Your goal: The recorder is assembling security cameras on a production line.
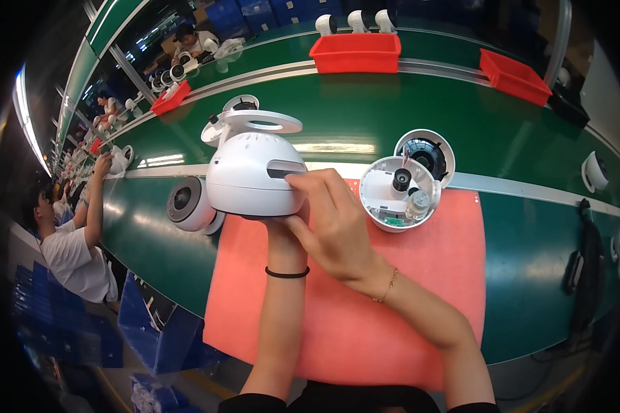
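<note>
My left hand props up a white rounded camera housing from below; its fingers are mostly hidden behind the housing. With my right hand I grip the housing's right side, index fingertip at a dark slot and thumb near the lower rim. Above the dome sits a flat white ring; whether it is joined to the housing I cannot tell. To the right, an opened white camera shell shows a black lens, a small motor and a green board. A round white cover with a black inside leans behind it.
A pink mat lies on the green bench. A grey-and-white camera is left of the housing. Red bins line the far belt. Another white camera part stands far right. A co-worker sits at left.
</note>
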### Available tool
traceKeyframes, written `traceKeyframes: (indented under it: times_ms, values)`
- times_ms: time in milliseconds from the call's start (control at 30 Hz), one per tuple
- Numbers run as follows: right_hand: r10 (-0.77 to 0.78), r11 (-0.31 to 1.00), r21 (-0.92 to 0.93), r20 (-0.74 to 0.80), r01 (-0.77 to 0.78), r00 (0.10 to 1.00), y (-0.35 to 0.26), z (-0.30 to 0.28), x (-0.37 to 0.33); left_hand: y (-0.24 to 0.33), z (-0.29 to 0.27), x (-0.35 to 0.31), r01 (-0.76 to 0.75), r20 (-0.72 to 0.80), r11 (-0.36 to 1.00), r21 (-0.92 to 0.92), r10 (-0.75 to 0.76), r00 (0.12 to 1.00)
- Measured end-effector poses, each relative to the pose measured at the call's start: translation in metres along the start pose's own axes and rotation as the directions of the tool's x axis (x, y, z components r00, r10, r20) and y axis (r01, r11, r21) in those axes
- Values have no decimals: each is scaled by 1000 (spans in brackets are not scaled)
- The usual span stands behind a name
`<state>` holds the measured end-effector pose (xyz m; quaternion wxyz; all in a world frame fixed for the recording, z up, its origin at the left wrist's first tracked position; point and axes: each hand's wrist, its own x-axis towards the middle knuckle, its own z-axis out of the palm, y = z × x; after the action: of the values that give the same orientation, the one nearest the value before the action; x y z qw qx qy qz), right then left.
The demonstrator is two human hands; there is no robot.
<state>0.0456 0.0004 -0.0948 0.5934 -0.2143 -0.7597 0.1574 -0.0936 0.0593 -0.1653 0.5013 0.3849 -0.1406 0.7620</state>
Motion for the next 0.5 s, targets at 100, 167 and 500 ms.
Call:
traceKeyframes:
  times_ms: [100,167,500]
  values:
    - [87,993,81,-50,-83,995,-3,7,5,9,-6,1,-10,-106,1000,-28,7,994]
    - [76,997,37,-62,-74,995,-2,11,5,14,-9,2,-25,-210,998,-55,13,978]
    - [-19,999,36,-34,20,999,2,16,4,27,11,-1,-50,-396,979,195,125,910]
